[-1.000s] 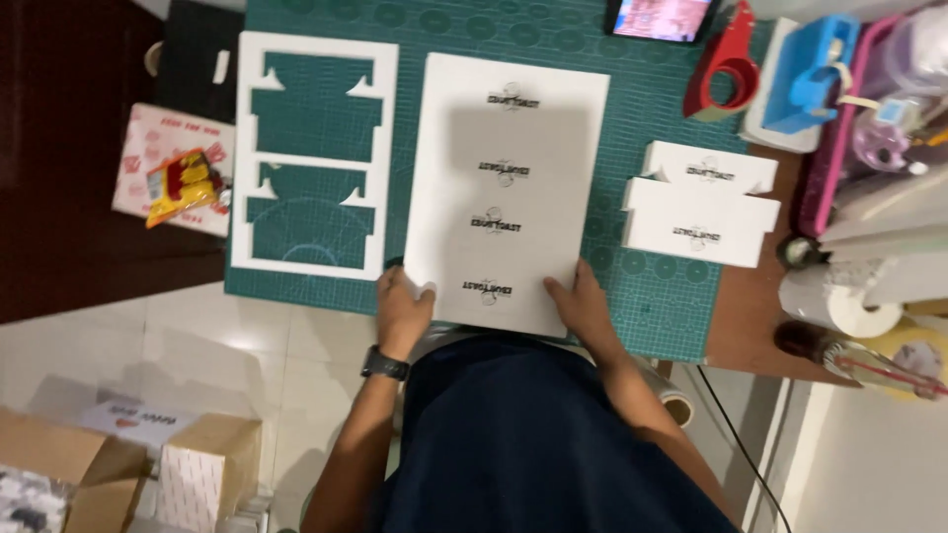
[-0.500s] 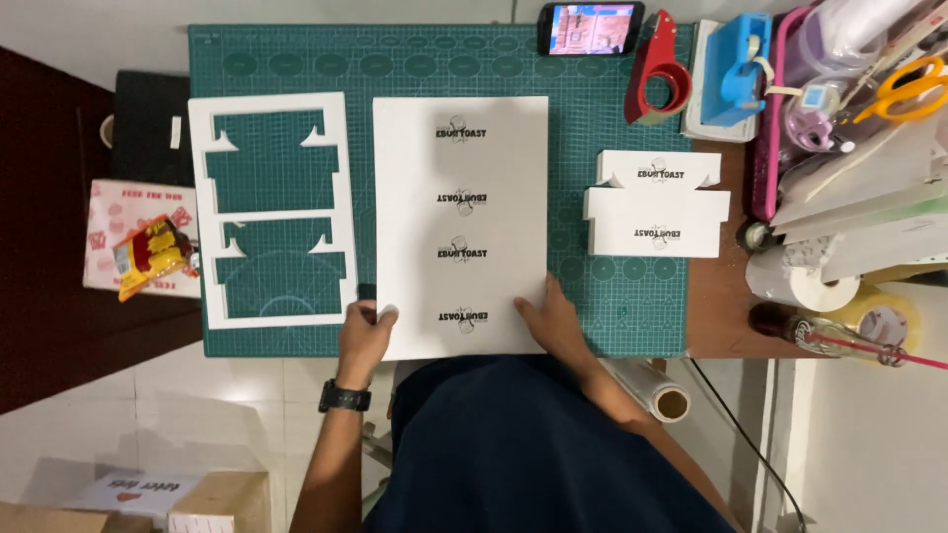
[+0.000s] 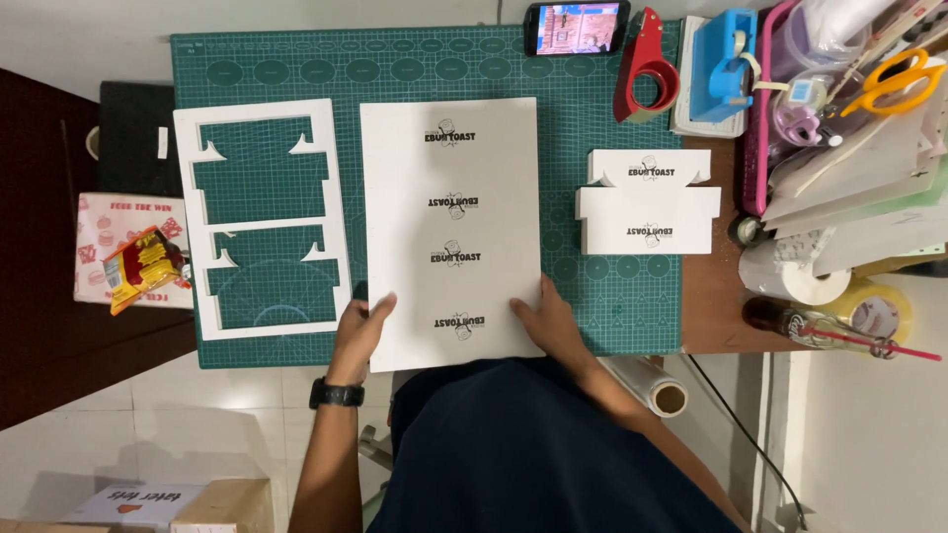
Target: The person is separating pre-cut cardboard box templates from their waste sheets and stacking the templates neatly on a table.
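A white printed card sheet [image 3: 452, 178] lies lengthwise on the green cutting mat [image 3: 602, 79], with several small dark logos down its middle. My left hand [image 3: 361, 331] grips its near left corner, fingers curled over the edge. My right hand [image 3: 549, 321] rests flat on its near right corner. A black watch sits on my left wrist. To the left of the sheet lies a white card frame [image 3: 336, 217] with two shaped holes cut out. Two cut white printed pieces [image 3: 647, 202] lie stacked on the mat's right side.
A phone [image 3: 577, 27], a red tape dispenser [image 3: 647, 67] and a blue one [image 3: 723, 67] stand at the far edge. Scissors [image 3: 894, 81], tape rolls and clutter fill the right. A snack packet [image 3: 138, 266] lies at left, cardboard boxes [image 3: 168, 503] on the floor.
The view has shifted, so the mat and sheet sit lower and more central. Both hands stay on the sheet's near corners; the left hand's fingers now curl over the edge.
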